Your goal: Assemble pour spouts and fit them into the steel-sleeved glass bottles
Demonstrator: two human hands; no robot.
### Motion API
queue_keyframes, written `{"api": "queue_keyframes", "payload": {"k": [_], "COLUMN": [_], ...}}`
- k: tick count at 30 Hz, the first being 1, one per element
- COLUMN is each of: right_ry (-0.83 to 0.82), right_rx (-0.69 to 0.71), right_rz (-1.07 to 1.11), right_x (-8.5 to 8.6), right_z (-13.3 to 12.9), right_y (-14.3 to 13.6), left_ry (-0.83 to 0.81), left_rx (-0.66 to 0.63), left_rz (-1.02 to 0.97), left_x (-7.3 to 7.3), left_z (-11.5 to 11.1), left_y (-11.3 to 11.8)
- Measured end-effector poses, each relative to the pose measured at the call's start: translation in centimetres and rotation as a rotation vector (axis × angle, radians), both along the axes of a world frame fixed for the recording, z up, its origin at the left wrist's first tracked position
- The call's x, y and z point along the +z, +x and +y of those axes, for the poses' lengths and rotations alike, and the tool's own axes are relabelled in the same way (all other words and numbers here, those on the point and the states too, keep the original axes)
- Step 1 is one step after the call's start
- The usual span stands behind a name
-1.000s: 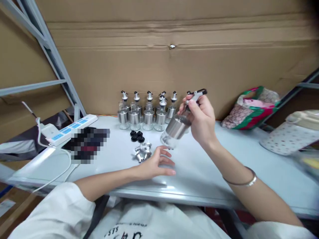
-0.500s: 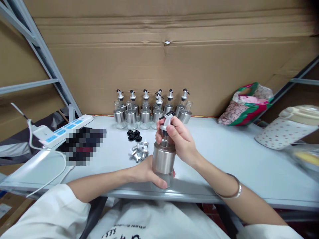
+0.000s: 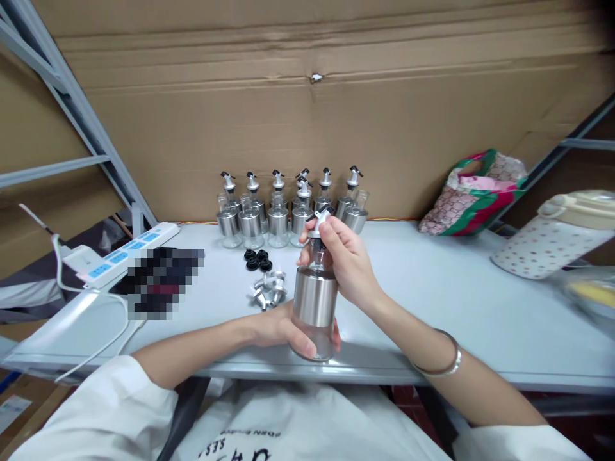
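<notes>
A glass bottle with a steel sleeve [image 3: 314,301] stands tilted slightly near the table's front edge. My left hand [image 3: 291,330] is wrapped round its lower glass part. At the bottle's neck, my right hand [image 3: 343,253] grips a silver and black pourer spout [image 3: 319,223] between thumb and fingers. Behind it stand several similar bottles [image 3: 250,224], some with spouts and some with bare necks. Several black stoppers [image 3: 258,259] lie left of the held bottle, with a pile of silver spout parts [image 3: 269,291] in front of them.
On the left of the table [image 3: 408,288] are a white power strip [image 3: 129,253], a cable and blurred-out dark items. A patterned bag [image 3: 473,195] and a dotted white jug [image 3: 542,240] sit at the right. Cardboard [image 3: 288,115] covers the back.
The spout and my right hand have shifted slightly up and left with the bottle's top. My left hand keeps its hold. The whole view has moved a little.
</notes>
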State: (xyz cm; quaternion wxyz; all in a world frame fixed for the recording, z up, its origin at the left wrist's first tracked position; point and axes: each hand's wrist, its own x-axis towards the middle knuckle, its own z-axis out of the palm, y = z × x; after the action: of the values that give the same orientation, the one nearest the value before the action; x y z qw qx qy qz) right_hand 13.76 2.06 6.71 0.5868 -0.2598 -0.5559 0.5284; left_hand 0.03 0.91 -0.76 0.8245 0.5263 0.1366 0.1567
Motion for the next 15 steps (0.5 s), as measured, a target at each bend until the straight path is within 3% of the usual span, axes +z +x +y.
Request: {"api": "queue_keyframes", "payload": {"k": [7, 10, 15], "right_ry": [-0.087, -0.102, 0.122], "right_rx": [-0.126, -0.155, -0.268], "right_rz": [-0.292, -0.283, -0.471], "right_x": [-0.1, -0.4, 0.1], "right_z": [2.1, 1.8, -0.1], "right_y": [1.5, 1.1, -0.1], "left_ry": [-0.040, -0.012, 0.066], "left_rx": [0.244, 0.240, 0.220], "left_rz": [0.118, 0.134, 0.181], "left_x": [-0.3, 0.0, 0.6], "left_z": [-0.4, -0.5, -0.6], "left_y": [0.3, 0.5, 0.4]}}
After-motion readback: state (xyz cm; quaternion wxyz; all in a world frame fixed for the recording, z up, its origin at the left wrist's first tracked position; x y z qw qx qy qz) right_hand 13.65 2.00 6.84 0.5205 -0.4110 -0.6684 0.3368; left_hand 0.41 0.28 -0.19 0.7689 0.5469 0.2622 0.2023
